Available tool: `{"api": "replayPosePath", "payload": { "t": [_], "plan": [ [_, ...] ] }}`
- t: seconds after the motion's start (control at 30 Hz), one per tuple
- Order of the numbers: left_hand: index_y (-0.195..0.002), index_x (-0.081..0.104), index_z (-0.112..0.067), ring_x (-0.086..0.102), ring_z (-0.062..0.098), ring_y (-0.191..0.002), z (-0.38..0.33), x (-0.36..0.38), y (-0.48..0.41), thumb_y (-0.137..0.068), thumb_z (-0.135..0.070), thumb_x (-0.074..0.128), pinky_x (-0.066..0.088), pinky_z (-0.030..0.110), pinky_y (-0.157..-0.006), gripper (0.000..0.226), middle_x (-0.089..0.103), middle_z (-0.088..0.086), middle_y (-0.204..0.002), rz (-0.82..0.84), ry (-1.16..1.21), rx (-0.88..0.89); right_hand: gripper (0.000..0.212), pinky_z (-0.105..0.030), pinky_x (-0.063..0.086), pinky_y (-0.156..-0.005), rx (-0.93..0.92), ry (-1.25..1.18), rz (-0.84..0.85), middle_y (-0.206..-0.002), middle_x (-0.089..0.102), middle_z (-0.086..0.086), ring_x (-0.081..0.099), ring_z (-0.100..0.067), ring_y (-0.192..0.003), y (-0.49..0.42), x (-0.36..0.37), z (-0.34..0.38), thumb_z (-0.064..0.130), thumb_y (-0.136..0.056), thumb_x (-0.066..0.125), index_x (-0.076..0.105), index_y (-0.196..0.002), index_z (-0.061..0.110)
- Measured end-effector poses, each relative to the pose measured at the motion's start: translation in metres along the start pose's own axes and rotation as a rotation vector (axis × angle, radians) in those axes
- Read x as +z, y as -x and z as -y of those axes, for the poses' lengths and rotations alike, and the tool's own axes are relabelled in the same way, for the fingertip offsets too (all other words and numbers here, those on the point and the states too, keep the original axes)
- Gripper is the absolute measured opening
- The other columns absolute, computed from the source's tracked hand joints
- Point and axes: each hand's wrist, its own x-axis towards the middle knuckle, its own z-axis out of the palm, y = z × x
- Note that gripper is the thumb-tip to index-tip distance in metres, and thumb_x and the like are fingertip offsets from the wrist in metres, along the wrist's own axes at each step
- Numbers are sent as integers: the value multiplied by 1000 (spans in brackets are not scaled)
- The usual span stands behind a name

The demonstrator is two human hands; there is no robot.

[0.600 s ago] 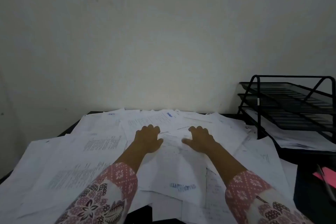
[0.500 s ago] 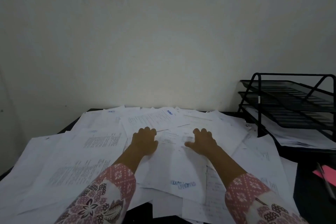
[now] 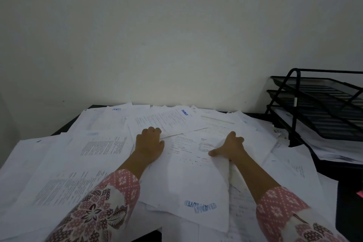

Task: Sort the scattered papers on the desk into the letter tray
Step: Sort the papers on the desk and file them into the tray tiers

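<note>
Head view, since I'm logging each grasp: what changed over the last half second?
The hands spread apart. The left hand slid left across the scattered papers. The right hand moved right to the stamped sheet's right edge, thumb on top, though a firm grip can't be confirmed. The other sheets and the letter tray stayed put.

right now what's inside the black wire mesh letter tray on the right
White papers lie at the bottom of the black wire mesh letter tray. Its upper shelves show no paper, but the frame edge cuts off their right part.
</note>
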Motion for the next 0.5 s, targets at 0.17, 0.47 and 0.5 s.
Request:
{"api": "replayPosePath", "payload": {
  "t": [0.17, 0.47, 0.5],
  "plan": [
    [-131, 46, -15, 48, 21, -118, 8, 6, -17, -97, -40, 41, 40, 34, -96, 43, 51, 3, -130, 19, -26, 2, 88, -37, 50, -88, 24, -145, -29, -129, 43, -21, 49, -32, -117, -18, 0, 1, 18, -67, 85, 27, -130, -2],
    [-108, 57, -14, 55, 15, -97, 8, 5, -26, -100, -30, 38, 43, 24, -76, 25, 59, 0, -108, -111, -104, 172, 39, -21, 23, -46, -13, -208, -270, -63, 35, 1, 33, -9, -55, -49, 10, -20, 7, -84, 62, 31, -61, 13],
    [-108, 56, -13, 55, 16, -97, 6, 4, -26, -101, -29, 38, 42, 24, -75, 25, 58, 1, -108, -120, -113, 182, 39, -21, 23, -46, -14, -226, -295, -64, 35, 1, 34, -9, -55, -50, 9, -23, 5, -85, 60, 30, -61, 14]
  ]
}}
